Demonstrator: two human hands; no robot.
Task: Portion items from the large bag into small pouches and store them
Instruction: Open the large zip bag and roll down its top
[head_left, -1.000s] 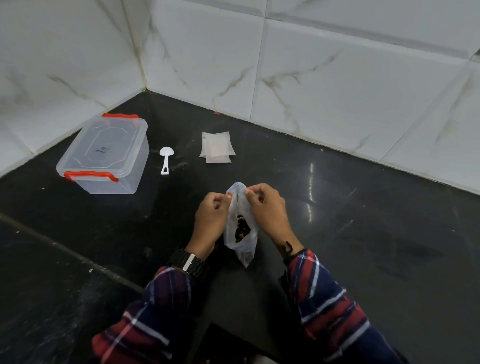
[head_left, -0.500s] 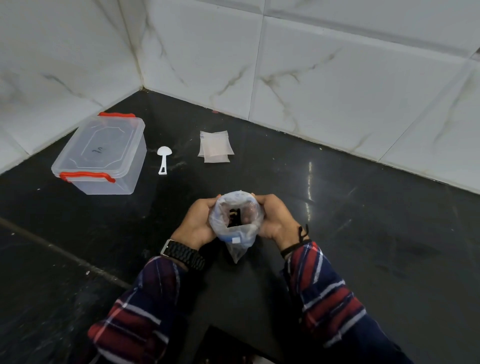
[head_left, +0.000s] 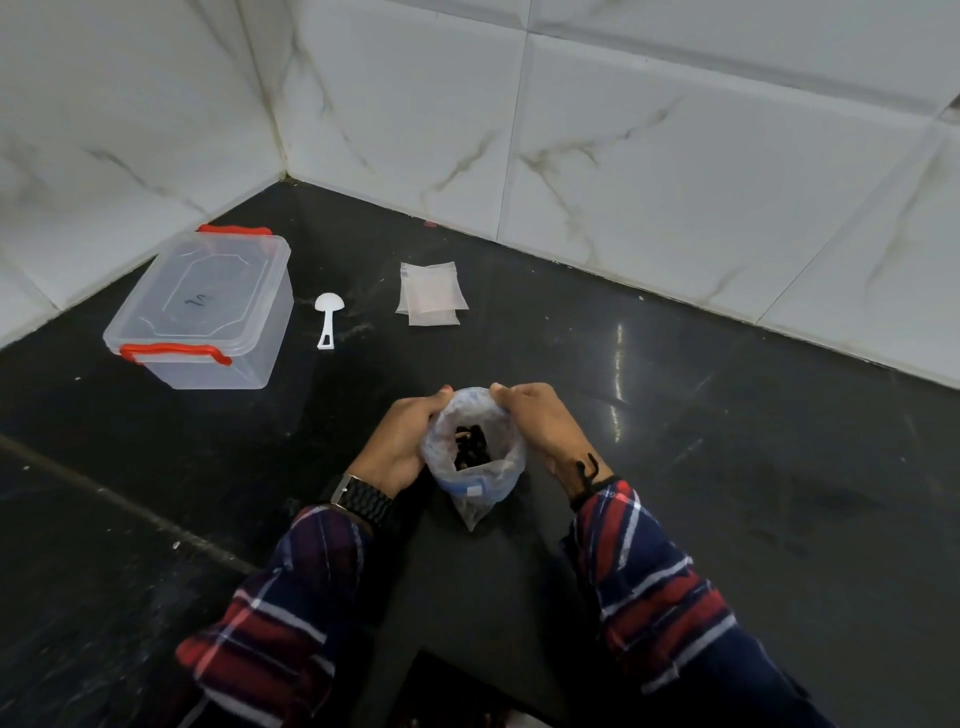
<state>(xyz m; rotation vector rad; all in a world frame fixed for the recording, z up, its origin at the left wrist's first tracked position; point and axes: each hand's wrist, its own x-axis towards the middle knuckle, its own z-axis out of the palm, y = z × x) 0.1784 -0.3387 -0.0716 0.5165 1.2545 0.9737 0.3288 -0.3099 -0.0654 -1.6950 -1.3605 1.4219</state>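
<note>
A clear plastic large bag (head_left: 470, 483) with dark items (head_left: 470, 446) inside stands on the black counter, its mouth spread wide. My left hand (head_left: 402, 441) grips the bag's left rim and side. My right hand (head_left: 540, 421) pinches the rim on the right and far side. A small stack of empty translucent pouches (head_left: 431, 293) lies flat farther back. A white plastic scoop (head_left: 327, 319) lies left of the pouches. A clear storage box (head_left: 202, 312) with red clips and its lid on sits at the far left.
The black counter (head_left: 727, 467) meets white marble-look wall tiles (head_left: 623, 156) at the back and left, forming a corner. A seam runs across the counter at the lower left. The counter's front edge drops away near my sleeves.
The bag's mouth went from pinched narrow to pulled wide open. My hands moved apart and down around the rim, and the bag now sits lower on the counter.
</note>
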